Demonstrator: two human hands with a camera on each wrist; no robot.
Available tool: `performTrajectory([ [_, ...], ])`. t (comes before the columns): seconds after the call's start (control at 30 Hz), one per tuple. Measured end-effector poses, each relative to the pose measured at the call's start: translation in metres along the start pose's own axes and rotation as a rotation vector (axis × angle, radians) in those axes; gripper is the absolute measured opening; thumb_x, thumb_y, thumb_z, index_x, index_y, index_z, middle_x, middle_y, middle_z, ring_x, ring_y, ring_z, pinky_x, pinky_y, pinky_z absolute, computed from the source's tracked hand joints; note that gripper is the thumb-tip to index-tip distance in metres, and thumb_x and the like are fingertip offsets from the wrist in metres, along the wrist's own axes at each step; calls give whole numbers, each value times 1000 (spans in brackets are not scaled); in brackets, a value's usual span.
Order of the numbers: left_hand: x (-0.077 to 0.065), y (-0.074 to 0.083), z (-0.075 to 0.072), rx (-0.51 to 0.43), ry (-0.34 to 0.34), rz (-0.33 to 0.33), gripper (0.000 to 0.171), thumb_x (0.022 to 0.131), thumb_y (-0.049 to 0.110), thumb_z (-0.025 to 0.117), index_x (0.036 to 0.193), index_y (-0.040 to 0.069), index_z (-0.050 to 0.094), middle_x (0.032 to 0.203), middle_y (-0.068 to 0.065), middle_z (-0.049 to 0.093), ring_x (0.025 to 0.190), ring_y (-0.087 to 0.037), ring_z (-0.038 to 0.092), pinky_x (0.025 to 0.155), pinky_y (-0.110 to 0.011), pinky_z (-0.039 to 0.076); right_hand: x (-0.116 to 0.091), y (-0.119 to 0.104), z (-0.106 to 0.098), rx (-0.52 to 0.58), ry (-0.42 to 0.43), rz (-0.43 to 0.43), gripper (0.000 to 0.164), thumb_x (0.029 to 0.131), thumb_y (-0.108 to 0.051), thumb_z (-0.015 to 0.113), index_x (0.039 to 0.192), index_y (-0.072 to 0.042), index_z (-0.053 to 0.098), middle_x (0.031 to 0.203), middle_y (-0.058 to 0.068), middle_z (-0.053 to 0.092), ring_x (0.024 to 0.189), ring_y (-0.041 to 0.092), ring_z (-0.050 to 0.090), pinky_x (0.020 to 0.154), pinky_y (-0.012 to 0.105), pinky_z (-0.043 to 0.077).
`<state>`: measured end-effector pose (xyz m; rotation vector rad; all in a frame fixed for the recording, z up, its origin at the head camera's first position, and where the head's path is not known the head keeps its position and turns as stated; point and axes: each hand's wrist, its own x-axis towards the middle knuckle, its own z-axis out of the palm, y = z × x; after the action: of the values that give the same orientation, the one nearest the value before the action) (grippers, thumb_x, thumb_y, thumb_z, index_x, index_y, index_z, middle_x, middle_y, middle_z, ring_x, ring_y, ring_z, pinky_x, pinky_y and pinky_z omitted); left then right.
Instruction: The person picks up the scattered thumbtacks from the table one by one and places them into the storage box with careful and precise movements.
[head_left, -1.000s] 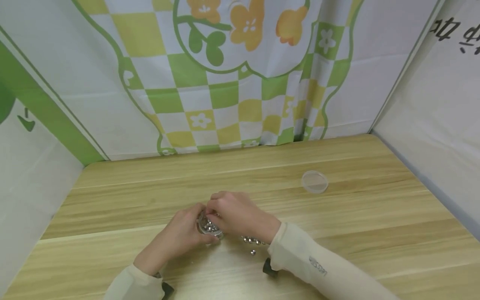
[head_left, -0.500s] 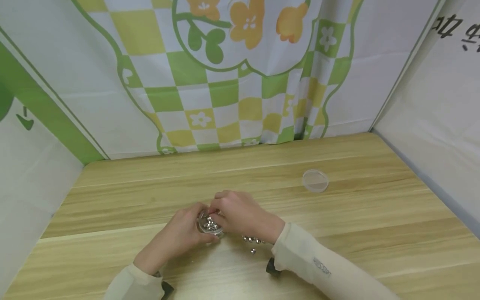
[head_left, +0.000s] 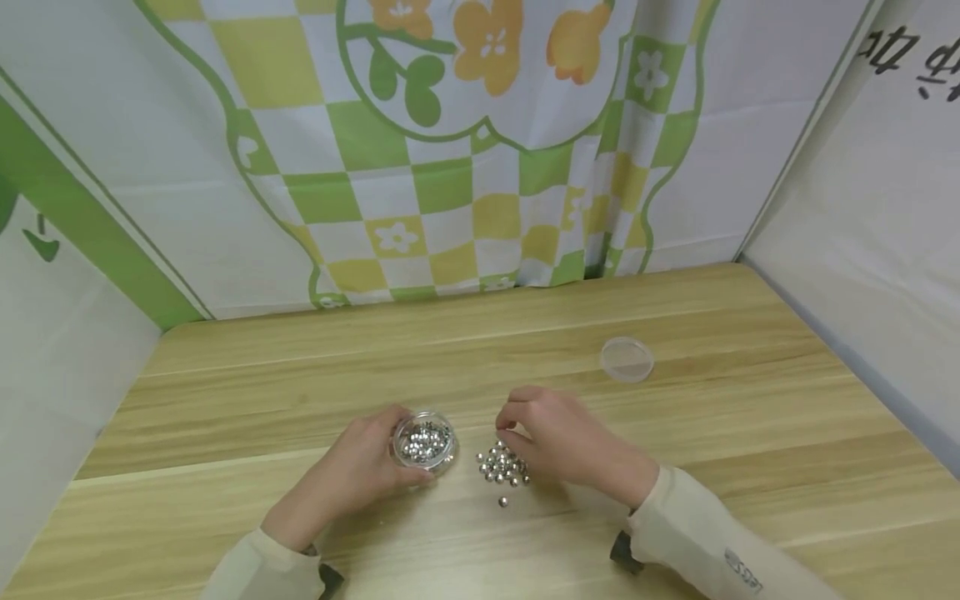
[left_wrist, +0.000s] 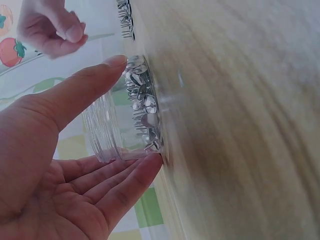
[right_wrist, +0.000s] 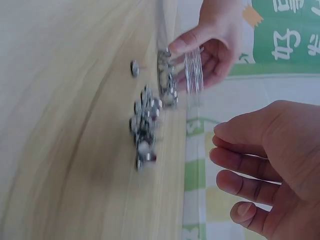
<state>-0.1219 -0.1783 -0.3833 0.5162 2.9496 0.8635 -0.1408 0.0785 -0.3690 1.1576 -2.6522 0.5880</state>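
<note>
Curled round a clear round plastic jar (head_left: 452,460), my left hand (head_left: 360,458) holds it on the table with the thumb on the near side and fingers on the far side. Silver thumbtacks (left_wrist: 145,107) cover the jar's bottom, pins showing through the wall in the left wrist view. Just right of the jar lies a pile of loose thumbtacks (head_left: 501,468), with one single thumbtack (head_left: 503,502) nearer me. My right hand (head_left: 562,437) hovers by the pile's right side, fingers loosely bent; nothing shows between its fingertips in the right wrist view (right_wrist: 270,165).
A clear round lid (head_left: 627,359) lies flat on the wooden table (head_left: 750,433), farther back on the right. Behind the table's far edge hangs a checked, flowered curtain (head_left: 450,192). Pale cloth panels (head_left: 862,208) stand at both sides.
My right hand has left the jar's mouth and moved right to the pile, so the jar's inside and the whole pile now show. My left hand keeps holding the jar in place.
</note>
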Motion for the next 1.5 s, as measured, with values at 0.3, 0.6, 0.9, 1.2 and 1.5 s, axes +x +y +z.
performTrajectory([
  [0.3,0,0,-1,7,9,-4,72,57,30,91,112,-4,60,102,-21,71,91,-32,67,84,-53,59,-17,10,-8,-38,20,7,6,81,-13,71,80,-15,76,78,-5,70,67,10,63,52,27,56],
  [0.6,1,0,0,10,12,7,72,57,30,91,112,-5,60,102,-21,71,92,-32,67,84,-52,59,-28,13,-3,-82,-80,18,4,81,-16,72,81,-16,76,77,-6,71,67,7,61,56,27,59],
  [0.9,2,1,0,3,10,14,71,57,28,91,111,-5,60,102,-21,71,91,-32,67,84,-52,59,-36,18,6,-73,-124,54,6,81,-12,71,79,-16,75,75,-5,70,65,6,60,59,28,60],
  [1.2,0,0,1,-3,8,5,71,57,28,91,112,-5,60,102,-20,71,91,-31,67,84,-51,59,-26,14,2,-81,-106,40,8,81,-11,70,76,-16,74,73,-6,68,63,5,56,53,24,56],
  [1.5,0,0,1,-16,8,-7,72,55,28,92,112,-4,60,102,-20,71,91,-30,67,84,-52,59,12,-11,-2,-50,-77,-16,7,87,-14,68,86,-13,75,82,-2,71,71,9,61,59,25,59],
])
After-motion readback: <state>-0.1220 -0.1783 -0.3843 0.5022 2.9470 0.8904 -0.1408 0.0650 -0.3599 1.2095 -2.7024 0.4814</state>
